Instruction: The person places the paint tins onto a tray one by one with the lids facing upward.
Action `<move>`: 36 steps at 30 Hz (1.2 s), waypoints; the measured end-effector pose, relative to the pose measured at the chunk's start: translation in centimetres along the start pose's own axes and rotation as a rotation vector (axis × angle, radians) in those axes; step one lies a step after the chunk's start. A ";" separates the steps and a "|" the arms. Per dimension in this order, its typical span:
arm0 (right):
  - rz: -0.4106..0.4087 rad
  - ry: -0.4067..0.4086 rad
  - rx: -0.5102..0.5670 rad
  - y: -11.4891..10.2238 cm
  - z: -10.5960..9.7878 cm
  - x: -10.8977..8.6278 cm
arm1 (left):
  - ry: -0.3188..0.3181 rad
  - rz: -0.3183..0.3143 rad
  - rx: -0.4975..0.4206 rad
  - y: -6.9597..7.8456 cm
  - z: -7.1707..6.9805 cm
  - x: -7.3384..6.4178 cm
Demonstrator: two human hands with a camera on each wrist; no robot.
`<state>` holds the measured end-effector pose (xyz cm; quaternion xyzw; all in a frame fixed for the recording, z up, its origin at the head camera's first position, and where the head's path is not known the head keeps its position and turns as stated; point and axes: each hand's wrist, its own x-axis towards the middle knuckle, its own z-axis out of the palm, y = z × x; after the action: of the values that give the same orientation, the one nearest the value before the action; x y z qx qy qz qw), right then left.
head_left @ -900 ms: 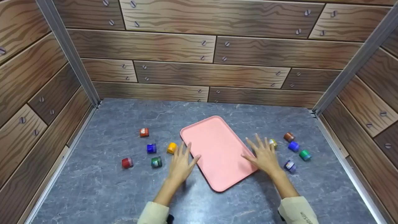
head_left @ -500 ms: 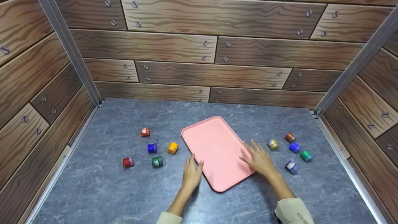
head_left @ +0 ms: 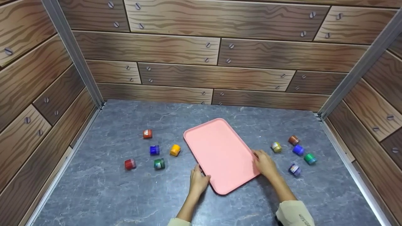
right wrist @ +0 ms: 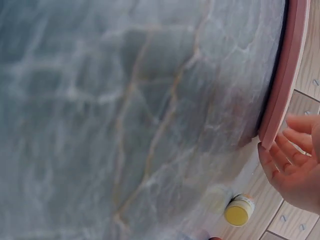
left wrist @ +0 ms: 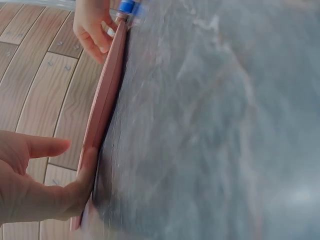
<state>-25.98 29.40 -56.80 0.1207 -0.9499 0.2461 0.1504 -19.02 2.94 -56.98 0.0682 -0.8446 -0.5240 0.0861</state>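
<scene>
Head view shows, nearest, the left hand [head_left: 198,183], its fingers against the side of the pink tray [head_left: 220,153], its thumb not closed down; the right hand [head_left: 266,164] touches the opposite long rim, but whether it grips I cannot tell. The tray lies slanted on the grey table [head_left: 110,194]. I judge it light, stiff, perhaps slippery, so both long rims should be good holds. Farther lies a yellow jar [head_left: 276,147].

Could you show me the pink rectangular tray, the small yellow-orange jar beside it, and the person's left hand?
Pink rectangular tray [head_left: 221,155]: head view, bare flat middle.
Small yellow-orange jar [head_left: 175,150]: head view, middle of its visible surface.
Person's left hand [head_left: 198,182]: head view, back of the hand.
</scene>
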 end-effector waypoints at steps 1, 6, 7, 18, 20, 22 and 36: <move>0.010 0.007 -0.001 0.0 0.0 0.0 | -0.001 -0.007 0.001 0.0 0.1 0.0; 0.072 0.013 0.009 0.4 0.1 0.0 | -0.014 -0.047 0.012 0.0 0.4 0.1; 0.083 0.009 0.010 0.5 0.1 0.0 | -0.018 -0.053 0.018 0.0 0.5 0.0; 0.141 -0.038 0.081 0.8 -0.2 0.0 | 0.019 0.011 0.083 -0.1 0.9 -0.2; 0.149 -0.049 0.093 0.7 -0.3 0.0 | 0.034 0.037 0.092 -0.2 0.8 -0.1; 0.157 -0.060 0.104 0.5 -0.3 0.1 | 0.054 0.072 0.100 -0.3 0.7 0.0; 0.192 -0.093 0.124 -0.3 -0.8 -0.8 | 0.043 0.038 0.100 -0.5 0.2 0.9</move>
<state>-24.99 29.66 -56.23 0.0493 -0.9460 0.3117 0.0742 -19.92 2.69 -57.47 0.0674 -0.8688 -0.4780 0.1105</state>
